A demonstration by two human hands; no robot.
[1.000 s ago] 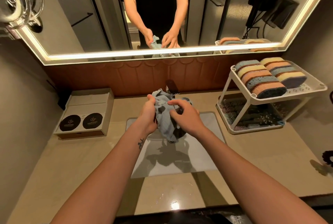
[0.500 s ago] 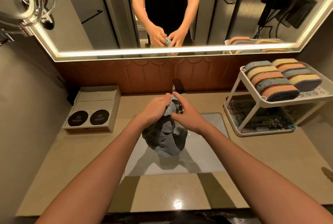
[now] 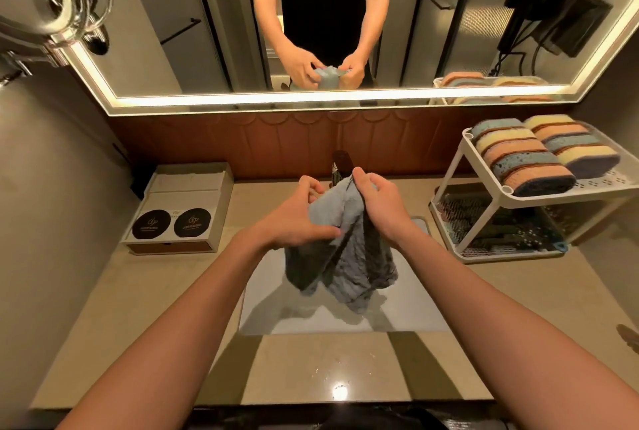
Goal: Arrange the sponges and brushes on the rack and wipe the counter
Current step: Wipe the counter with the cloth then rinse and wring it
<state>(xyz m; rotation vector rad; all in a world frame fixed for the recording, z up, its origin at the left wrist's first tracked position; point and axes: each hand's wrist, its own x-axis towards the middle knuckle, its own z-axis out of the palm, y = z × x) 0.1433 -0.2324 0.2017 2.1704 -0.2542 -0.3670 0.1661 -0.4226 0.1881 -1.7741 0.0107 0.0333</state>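
A grey-blue cloth (image 3: 349,263) with dark edging hangs over the white sink basin (image 3: 408,312). My left hand (image 3: 294,219) grips its upper left part and my right hand (image 3: 377,201) pinches its top edge. At the right stands a white two-tier rack (image 3: 484,194). Several sponges (image 3: 539,153) in blue, yellow and orange lie in two rows on its top shelf. Dark brushes (image 3: 491,222) lie on the lower shelf, partly hidden by the top tier. The beige counter (image 3: 311,367) surrounds the basin.
A dark tap (image 3: 340,161) stands behind the cloth. A white box with two black round lids (image 3: 173,225) sits at the back left. The lit mirror (image 3: 345,22) spans the wall. A dark object (image 3: 629,336) shows at the right counter edge.
The bunched cloth has opened out and now hangs longer over the basin. My hands have moved apart along its top. The view has shifted slightly.
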